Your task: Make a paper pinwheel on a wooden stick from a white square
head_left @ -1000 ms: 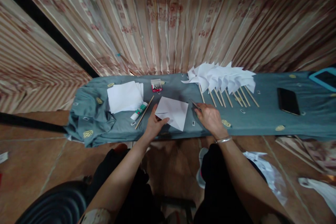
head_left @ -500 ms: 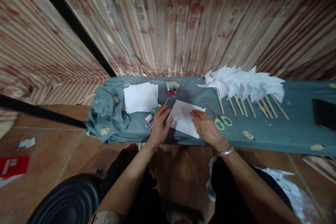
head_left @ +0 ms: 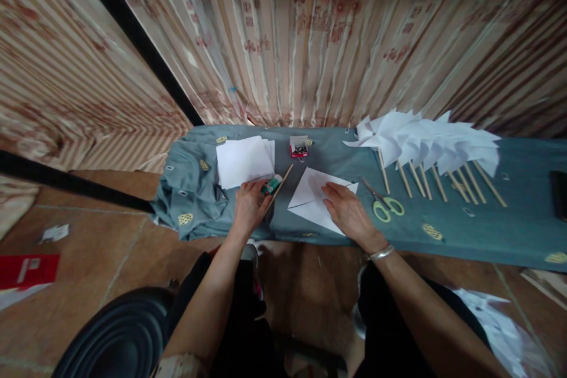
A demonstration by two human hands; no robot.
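The light is rather dim and soft. The curtain (head_left: 274, 41) has pale glossy streaks at upper centre, but darkens toward the upper right corner. The white sheet (head_left: 312, 189) in the middle looks bright; small details are slightly blurred, and the edges appear stretched.

Matt paper sheet (head_left: 315, 196); smooth wooden stick (head_left: 284, 177).

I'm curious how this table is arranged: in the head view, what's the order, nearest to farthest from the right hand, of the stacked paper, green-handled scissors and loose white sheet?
1. Loose white sheet: under the right hand.
2. Green-handled scissors: just right of the hand.
3. Stacked paper: farther off, to the left.
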